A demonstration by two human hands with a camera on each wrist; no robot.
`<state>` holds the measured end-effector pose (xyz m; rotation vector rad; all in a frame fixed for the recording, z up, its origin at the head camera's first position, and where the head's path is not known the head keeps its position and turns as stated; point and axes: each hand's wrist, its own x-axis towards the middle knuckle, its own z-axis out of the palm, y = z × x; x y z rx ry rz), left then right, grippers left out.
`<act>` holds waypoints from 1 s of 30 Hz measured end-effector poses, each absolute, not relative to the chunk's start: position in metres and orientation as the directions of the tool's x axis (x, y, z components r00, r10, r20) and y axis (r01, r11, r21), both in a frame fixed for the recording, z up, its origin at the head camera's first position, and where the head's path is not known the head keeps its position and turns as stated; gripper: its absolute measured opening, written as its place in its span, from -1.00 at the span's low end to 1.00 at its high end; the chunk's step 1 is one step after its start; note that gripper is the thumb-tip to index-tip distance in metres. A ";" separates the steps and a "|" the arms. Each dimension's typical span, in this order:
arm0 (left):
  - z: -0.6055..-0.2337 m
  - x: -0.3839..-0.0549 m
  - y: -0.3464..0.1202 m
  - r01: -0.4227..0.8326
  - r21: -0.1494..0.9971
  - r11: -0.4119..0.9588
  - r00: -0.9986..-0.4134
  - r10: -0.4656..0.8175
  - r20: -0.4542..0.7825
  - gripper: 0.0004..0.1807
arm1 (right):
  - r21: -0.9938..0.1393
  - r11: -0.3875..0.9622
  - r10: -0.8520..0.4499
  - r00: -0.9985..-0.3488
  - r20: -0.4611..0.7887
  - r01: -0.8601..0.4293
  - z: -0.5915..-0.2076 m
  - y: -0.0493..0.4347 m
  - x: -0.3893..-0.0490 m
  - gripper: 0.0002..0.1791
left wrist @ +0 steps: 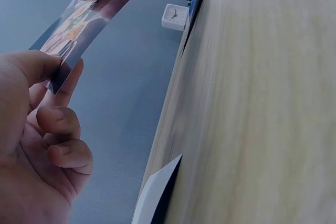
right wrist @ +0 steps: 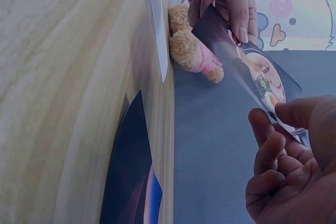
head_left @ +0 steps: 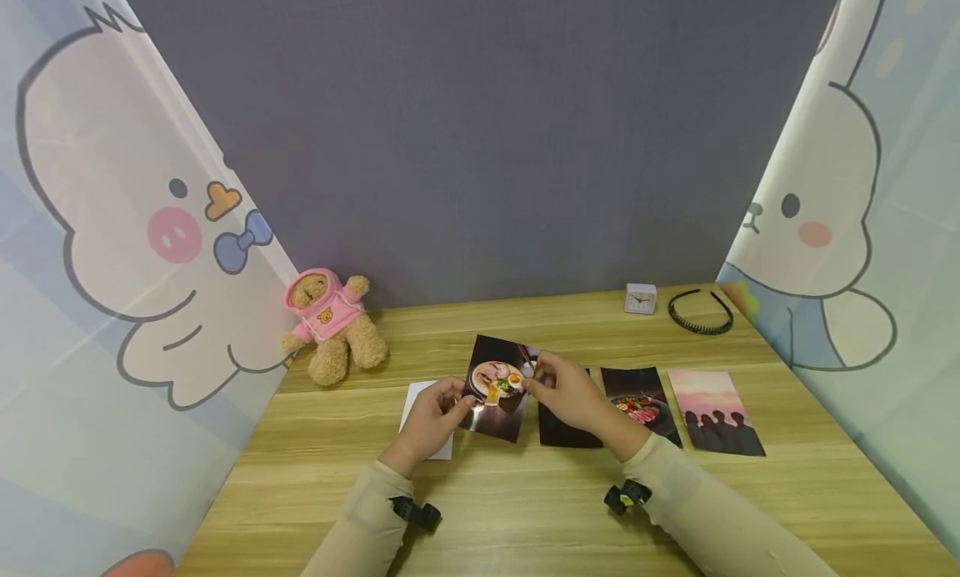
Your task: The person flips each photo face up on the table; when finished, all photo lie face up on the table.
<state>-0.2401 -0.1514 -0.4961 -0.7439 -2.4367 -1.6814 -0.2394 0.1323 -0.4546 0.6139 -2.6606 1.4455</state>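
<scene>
A photo print of a ramen bowl (head_left: 498, 383) is held up above the table between both hands. My left hand (head_left: 432, 417) pinches its left edge between thumb and fingers. At the opposite edge my right hand (head_left: 570, 393) pinches it the same way, as the right wrist view also shows. Under the left hand lies a white sheet (head_left: 442, 450), partly covered. A dark print (head_left: 564, 427) rests below the right hand, its upper part hidden. Farther right are a print of a meat dish (head_left: 637, 398), partly behind the right wrist, and a pink sunset print (head_left: 712, 402) with dark silhouettes.
A teddy bear in a pink hoodie (head_left: 333, 323) leans at the table's back left. Toward the back right stand a small white clock (head_left: 641, 298) and a black headband (head_left: 701, 329). A grey panel (head_left: 487, 143) rises behind the wooden table (head_left: 510, 510).
</scene>
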 end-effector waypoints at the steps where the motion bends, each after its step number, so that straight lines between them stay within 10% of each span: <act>1: -0.496 -0.240 -0.151 0.434 0.858 0.276 -0.880 0.334 0.338 -0.96 | -0.793 0.488 -0.313 -0.921 0.230 -0.364 -0.455 0.133 -0.240 -0.79; 10: -0.473 -0.225 -0.142 0.442 0.852 0.280 -0.883 0.303 0.359 -0.95 | -0.821 0.484 -0.249 -0.947 0.202 -0.302 -0.454 0.134 -0.239 -0.47; 30: -0.472 -0.224 -0.143 0.459 0.852 0.252 -0.870 0.322 0.374 -0.93 | -0.814 0.450 -0.269 -0.925 0.267 -0.366 -0.453 0.131 -0.237 -0.75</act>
